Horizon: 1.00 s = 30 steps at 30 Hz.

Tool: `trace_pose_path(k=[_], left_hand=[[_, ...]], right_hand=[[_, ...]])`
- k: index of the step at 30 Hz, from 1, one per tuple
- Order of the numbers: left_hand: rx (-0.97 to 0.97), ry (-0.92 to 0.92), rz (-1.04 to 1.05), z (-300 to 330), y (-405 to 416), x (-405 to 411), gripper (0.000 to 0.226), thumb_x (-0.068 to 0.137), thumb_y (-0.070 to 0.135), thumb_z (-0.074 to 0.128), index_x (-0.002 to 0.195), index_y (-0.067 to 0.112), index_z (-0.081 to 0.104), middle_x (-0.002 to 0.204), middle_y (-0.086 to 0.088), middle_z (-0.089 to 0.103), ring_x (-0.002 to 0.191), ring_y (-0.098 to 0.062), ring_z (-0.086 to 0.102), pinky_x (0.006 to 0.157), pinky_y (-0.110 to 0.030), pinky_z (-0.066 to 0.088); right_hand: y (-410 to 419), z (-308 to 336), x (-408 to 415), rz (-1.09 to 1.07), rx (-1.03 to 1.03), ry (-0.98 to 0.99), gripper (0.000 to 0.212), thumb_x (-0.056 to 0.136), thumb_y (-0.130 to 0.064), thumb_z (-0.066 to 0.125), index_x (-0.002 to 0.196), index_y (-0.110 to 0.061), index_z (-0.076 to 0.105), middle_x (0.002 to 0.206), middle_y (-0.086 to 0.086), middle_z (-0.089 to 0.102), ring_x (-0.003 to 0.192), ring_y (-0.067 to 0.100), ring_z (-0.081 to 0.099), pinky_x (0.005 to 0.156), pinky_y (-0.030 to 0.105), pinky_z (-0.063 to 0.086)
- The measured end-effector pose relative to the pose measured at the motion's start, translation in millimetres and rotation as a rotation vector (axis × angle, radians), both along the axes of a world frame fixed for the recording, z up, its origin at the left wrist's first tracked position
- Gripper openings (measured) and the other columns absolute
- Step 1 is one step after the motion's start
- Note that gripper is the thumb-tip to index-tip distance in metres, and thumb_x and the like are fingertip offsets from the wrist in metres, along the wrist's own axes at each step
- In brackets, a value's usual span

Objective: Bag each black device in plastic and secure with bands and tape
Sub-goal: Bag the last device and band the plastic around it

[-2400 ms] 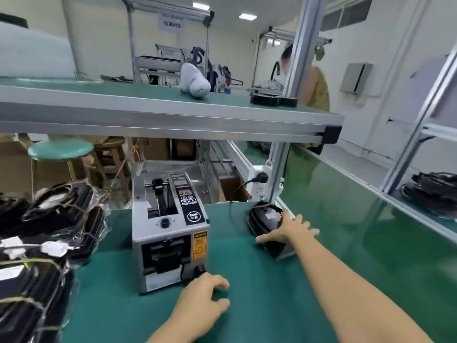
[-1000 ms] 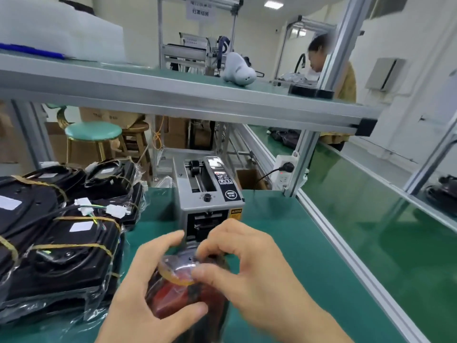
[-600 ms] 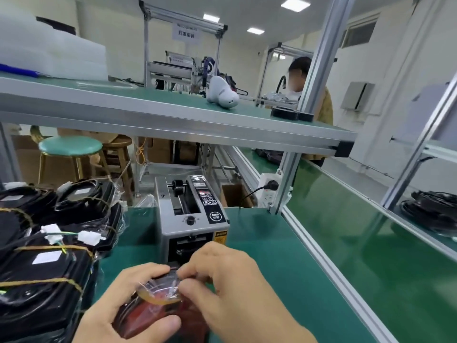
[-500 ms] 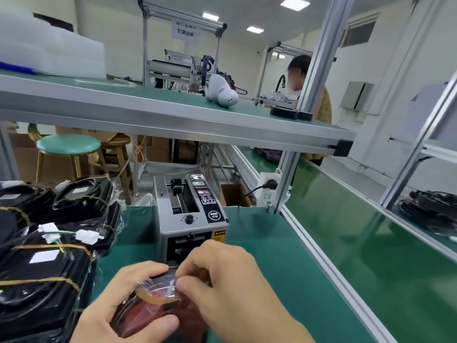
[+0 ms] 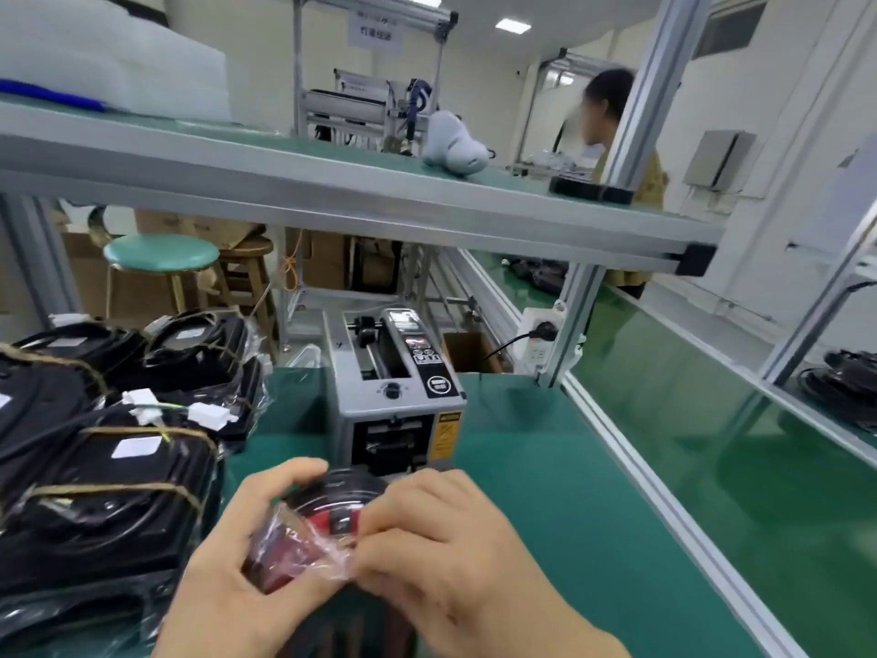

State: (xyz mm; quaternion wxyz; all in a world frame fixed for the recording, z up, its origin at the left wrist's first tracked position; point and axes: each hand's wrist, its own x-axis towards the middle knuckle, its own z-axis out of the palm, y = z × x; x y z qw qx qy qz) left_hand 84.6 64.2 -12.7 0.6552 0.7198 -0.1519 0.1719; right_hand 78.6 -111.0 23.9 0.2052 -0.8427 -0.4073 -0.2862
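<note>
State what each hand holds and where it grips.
Both hold the bagged black device: left hand wraps its left side, right hand pinches the plastic on top.

The tape dispenser (image 5: pixel 396 387) stands on the table (image 5: pixel 560 491), bagged devices (image 5: pixel 109 448) stacked to its left, shelf (image 5: pixel 332 192) above.

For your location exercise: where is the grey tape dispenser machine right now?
In the head view, the tape dispenser stands centre frame on the green bench, just beyond both hands, with the stack of bagged black devices to its left.
</note>
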Motion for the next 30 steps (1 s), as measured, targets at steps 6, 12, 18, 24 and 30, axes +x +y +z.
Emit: trace_pose_path(k=[6,12,18,24,30], left_hand=[[-0.03,0.089,-0.257,-7.0,21.4,-6.7,0.051,0.056,0.033,0.077,0.106,0.035,0.067,0.105,-0.002,0.072,0.083,-0.014,0.07,0.074,-0.02,0.053],[-0.183,0.121,0.0,0.9,31.8,-10.6,0.052,0.042,0.045,0.086,0.09,0.03,0.075,0.072,-0.008,0.073,0.062,-0.012,0.067,0.061,-0.019,0.055],[-0.029,0.064,-0.013,10.1,22.0,-22.1,0.049,0.042,0.042,0.078,0.09,0.038,0.072,0.094,0.011,0.073,0.074,-0.004,0.068,0.071,-0.01,0.052],[-0.01,0.034,0.003,12.2,18.5,-28.8,0.041,0.048,0.045,0.074,0.089,0.042,0.07,0.105,0.014,0.069,0.086,-0.003,0.066,0.074,-0.006,0.048],[-0.016,0.001,0.004,11.8,17.3,-32.6,0.041,0.053,0.043,0.071,0.094,0.039,0.068,0.106,0.017,0.066,0.096,-0.004,0.065,0.079,-0.007,0.047]], right_hand=[[6.3,-36.3,-4.7,0.016,0.15,-0.278,0.011,0.087,-0.008,0.068,0.078,-0.01,0.074,0.089,0.001,0.07,0.088,0.018,0.062,0.077,0.027,0.052],[6.4,-31.0,12.3,-0.219,0.869,0.554,0.006,0.083,-0.023,0.072,0.086,-0.027,0.075,0.085,-0.013,0.07,0.077,0.001,0.063,0.071,0.016,0.047],[14.0,-46.6,56.7,-0.586,1.125,0.956,0.018,0.086,-0.011,0.065,0.07,-0.005,0.071,0.06,-0.002,0.054,0.057,0.012,0.042,0.054,0.026,0.038],[30.6,-44.2,73.4,-0.66,1.209,1.022,0.012,0.084,-0.008,0.067,0.078,0.0,0.072,0.051,-0.003,0.05,0.048,0.012,0.038,0.044,0.02,0.037],[37.7,-40.3,80.6,-0.745,1.23,1.029,0.006,0.083,-0.015,0.074,0.081,-0.01,0.072,0.048,-0.001,0.051,0.044,0.012,0.041,0.048,0.022,0.039]])
